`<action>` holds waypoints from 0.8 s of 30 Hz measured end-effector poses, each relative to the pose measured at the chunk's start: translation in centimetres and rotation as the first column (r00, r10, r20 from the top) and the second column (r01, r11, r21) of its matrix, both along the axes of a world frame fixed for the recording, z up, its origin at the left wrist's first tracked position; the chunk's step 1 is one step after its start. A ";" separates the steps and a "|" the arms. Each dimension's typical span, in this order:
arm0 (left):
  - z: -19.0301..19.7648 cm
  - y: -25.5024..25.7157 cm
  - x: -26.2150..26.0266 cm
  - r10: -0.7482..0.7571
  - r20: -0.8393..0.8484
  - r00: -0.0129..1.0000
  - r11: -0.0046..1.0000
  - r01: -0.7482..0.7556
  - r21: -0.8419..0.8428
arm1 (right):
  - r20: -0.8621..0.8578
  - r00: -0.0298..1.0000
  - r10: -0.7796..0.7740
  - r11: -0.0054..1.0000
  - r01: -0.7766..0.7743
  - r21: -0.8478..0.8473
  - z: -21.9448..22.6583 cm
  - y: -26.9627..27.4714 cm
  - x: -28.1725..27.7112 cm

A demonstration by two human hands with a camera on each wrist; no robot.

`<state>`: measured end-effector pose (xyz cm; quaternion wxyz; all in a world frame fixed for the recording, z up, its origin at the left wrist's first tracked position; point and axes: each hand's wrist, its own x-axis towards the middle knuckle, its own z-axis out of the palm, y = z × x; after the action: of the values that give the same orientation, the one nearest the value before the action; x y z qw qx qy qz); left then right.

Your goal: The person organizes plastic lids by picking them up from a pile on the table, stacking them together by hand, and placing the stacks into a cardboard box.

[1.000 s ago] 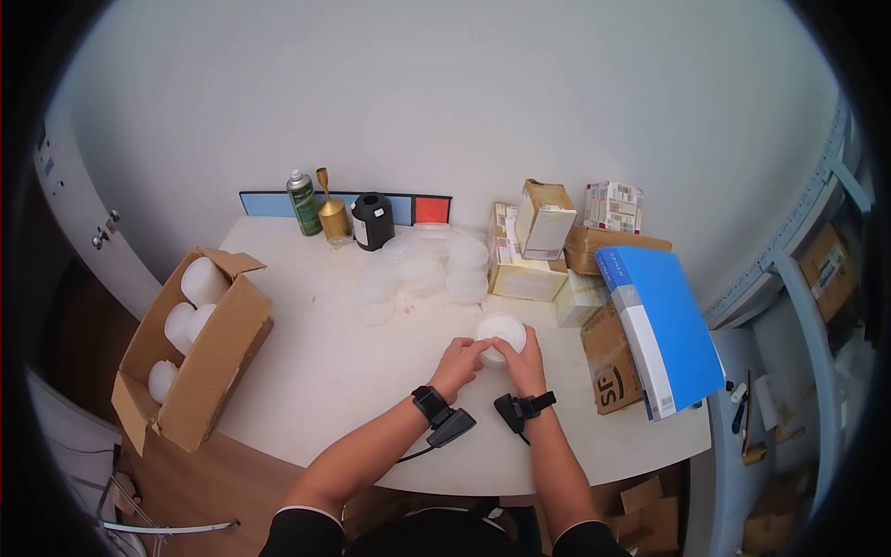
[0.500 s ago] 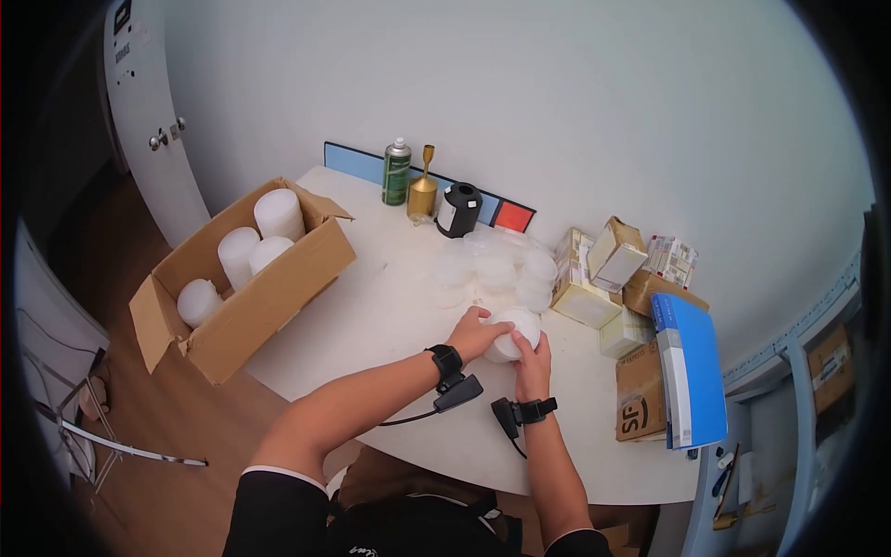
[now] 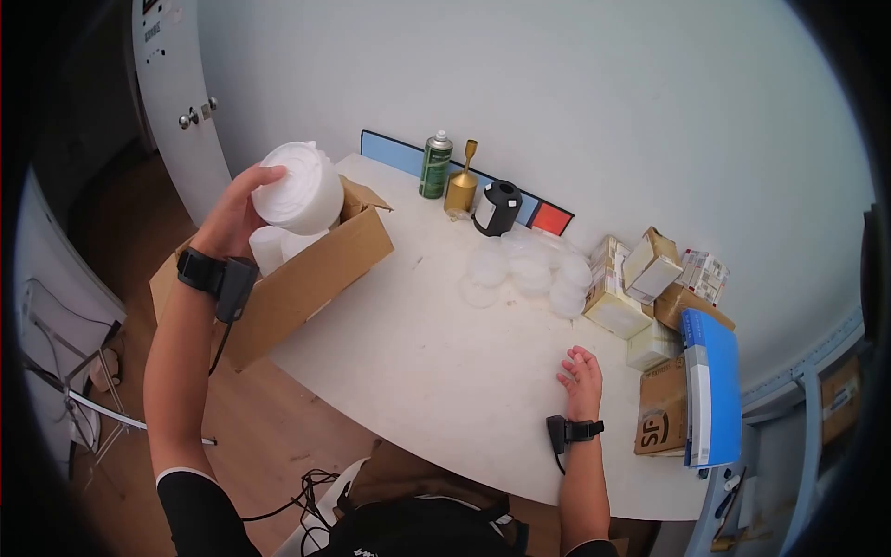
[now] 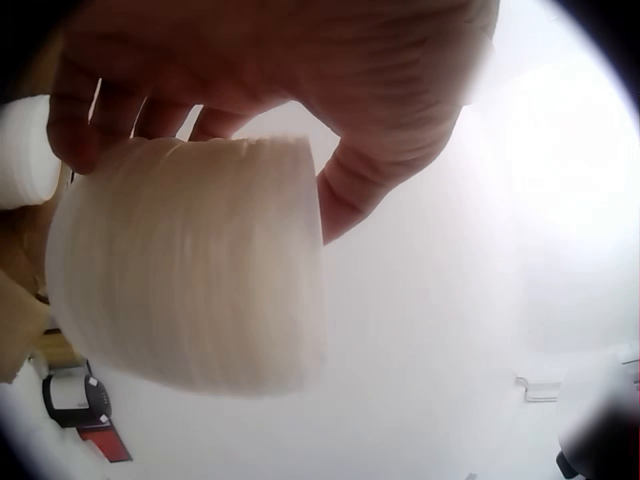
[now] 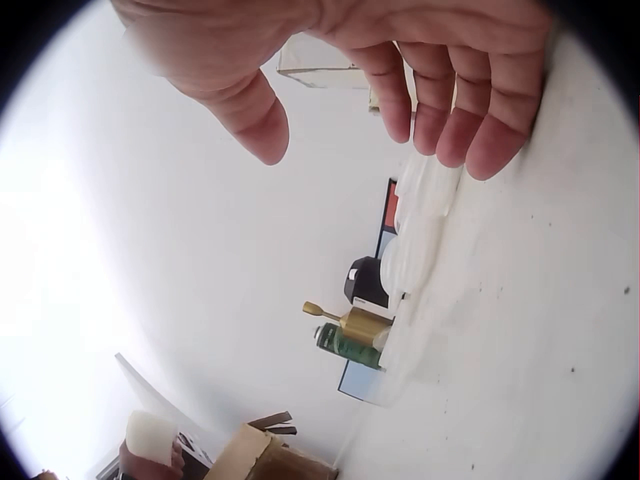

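Observation:
A thick white roll-shaped stack (image 3: 299, 188) is gripped by the left hand (image 3: 232, 215) above the cardboard box (image 3: 311, 295); the thumb lies on its flat end. In the left wrist view the fingers of the left hand (image 4: 260, 70) span the ribbed side of the stack (image 4: 190, 265). White rounded pieces (image 3: 269, 249) show inside the box, partly hidden by hand and stack. Over the right part of the table, the right hand (image 3: 583, 382) holds nothing, its fingers loosely bent; the right wrist view shows the same hand (image 5: 350, 60) with thumb and fingers apart.
Translucent round pieces (image 3: 531, 272) lie mid-table. Behind them stand a green spray can (image 3: 435, 167), a gold holder (image 3: 461, 190) and a black container (image 3: 498, 208). Small cartons (image 3: 617, 302), an SF box (image 3: 661, 408) and a blue binder (image 3: 715, 390) occupy the right side.
The left hand has carried the white stack from mid-table leftward to above the cardboard box. The right hand has let go of it and moved slightly right. The head view has turned left.

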<state>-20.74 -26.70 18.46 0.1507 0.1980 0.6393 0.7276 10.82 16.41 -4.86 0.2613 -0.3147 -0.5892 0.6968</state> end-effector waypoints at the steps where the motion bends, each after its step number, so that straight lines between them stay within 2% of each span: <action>1: -0.9 -1.7 -1.6 0.042 0.023 0.999 0.999 -0.041 -0.032 | -0.010 1.000 0.002 1.000 -0.002 -0.008 -0.2 0.4 0.0; 2: -1.8 -3.6 -3.3 0.086 0.044 0.995 0.995 -0.084 -0.063 | -0.019 1.000 0.006 1.000 -0.007 -0.013 -0.4 0.7 -0.1; 5: -2.8 -7.2 -4.6 -0.052 0.030 0.998 0.973 0.058 -0.223 | 0.012 0.997 0.079 0.996 -0.079 0.032 -0.7 0.4 -0.2; 8: -4.7 -10.1 -6.3 -0.029 0.115 0.993 0.953 0.062 -0.298 | 0.011 0.996 0.084 0.996 -0.085 0.021 -0.9 0.6 0.0; 12: -5.8 -10.2 -6.0 0.103 0.110 0.989 0.874 -0.038 -0.485 | 0.002 0.997 0.079 0.997 -0.079 -0.004 -0.6 0.2 0.1; 18: -8.3 -10.9 -8.2 0.051 0.116 0.992 0.835 0.021 -0.549 | 0.045 0.978 0.206 0.978 -0.207 0.033 0.9 -0.2 0.2; 21: -9.2 -11.6 -9.1 0.080 0.150 0.985 0.863 0.007 -0.505 | 0.130 0.942 0.309 0.923 -0.330 0.199 1.7 0.6 0.5; 24: -8.6 -11.6 -8.6 0.098 0.129 0.987 0.837 -0.012 -0.547 | 0.102 0.932 0.348 0.906 -0.362 0.220 1.4 1.9 1.2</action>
<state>-29.36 -38.28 9.89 0.2279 0.0728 0.8117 0.5328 12.03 18.27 -3.46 0.1475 -0.1901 -0.7225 0.6482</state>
